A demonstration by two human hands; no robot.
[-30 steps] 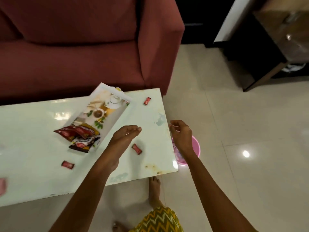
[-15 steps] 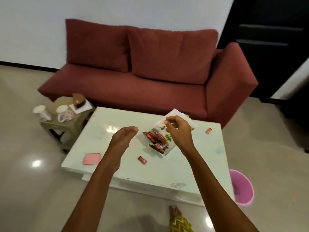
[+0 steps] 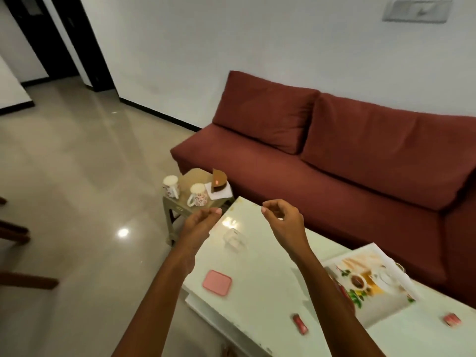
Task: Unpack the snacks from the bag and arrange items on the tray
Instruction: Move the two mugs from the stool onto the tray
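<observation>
The printed tray point(image 3: 380, 312) lies at the right on the white table point(image 3: 260, 264). Red snack packets point(image 3: 340, 286) on its near end are mostly hidden behind my right forearm. Two small red wrapped sweets point(image 3: 300, 323) point(image 3: 452, 319) lie loose on the table near the tray. My left hand point(image 3: 202, 224) hovers over the table's left end, fingers stretched forward and holding nothing. My right hand point(image 3: 280, 222) hovers beside it, fingers curled toward the thumb with nothing visible in them. A small clear plastic item point(image 3: 234, 238) lies on the table between the hands. No bag is in view.
A pink square lid point(image 3: 217, 282) lies near the table's left front edge. Beyond that end stands a low stool point(image 3: 177, 208) with two mugs point(image 3: 170, 186) point(image 3: 198, 195) and a brown wooden piece point(image 3: 219, 180). A red sofa point(image 3: 360, 161) runs behind the table.
The view has swung left, so the tray now sits at the right. Both hands have moved away from the tray toward the table's left end. The right hand stays curled.
</observation>
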